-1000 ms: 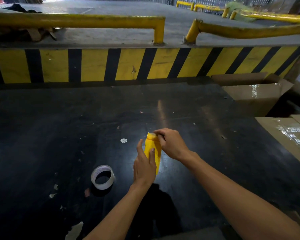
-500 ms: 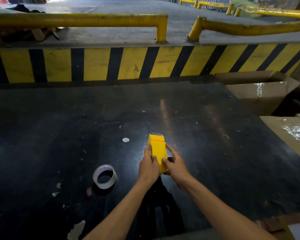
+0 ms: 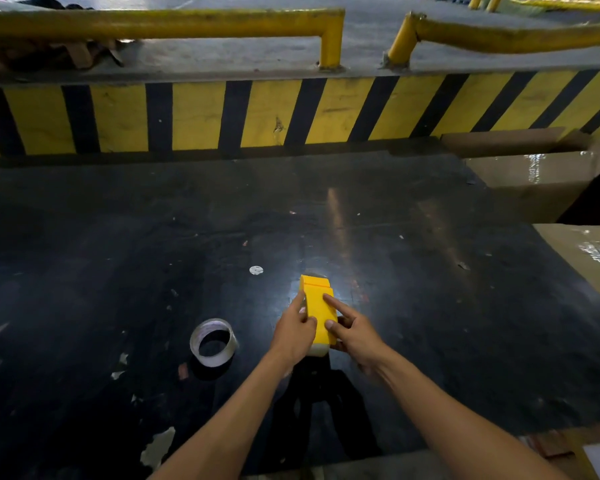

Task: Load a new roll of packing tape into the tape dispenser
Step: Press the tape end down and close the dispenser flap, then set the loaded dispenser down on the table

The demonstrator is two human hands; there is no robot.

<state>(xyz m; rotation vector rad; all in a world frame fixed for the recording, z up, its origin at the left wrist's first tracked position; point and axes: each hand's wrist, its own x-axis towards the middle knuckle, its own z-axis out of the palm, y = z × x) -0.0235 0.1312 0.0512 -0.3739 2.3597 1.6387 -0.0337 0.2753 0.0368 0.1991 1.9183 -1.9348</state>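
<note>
Both hands pinching the yellow tape dispenser [image 3: 318, 308] at frame centre: left hand [image 3: 293, 332] on its side, right hand [image 3: 352, 332] fingering the top. Tape roll [image 3: 213, 342] lower left on counter [image 3: 430, 271]. I'd brace left, open gently.

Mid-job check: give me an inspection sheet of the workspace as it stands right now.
Surface: black table, scuffed, glossy.
Job's things: yellow tape dispenser held in both hands; clear tape roll on the table to its left, not loaded.
Clutter: paper and tape scraps, white round bit.
Grippers: left hand and right hand both gripping the dispenser.
Cables: nothing seen.
Surroundings: striped yellow-black wall, yellow rails, cardboard boxes at right.
</note>
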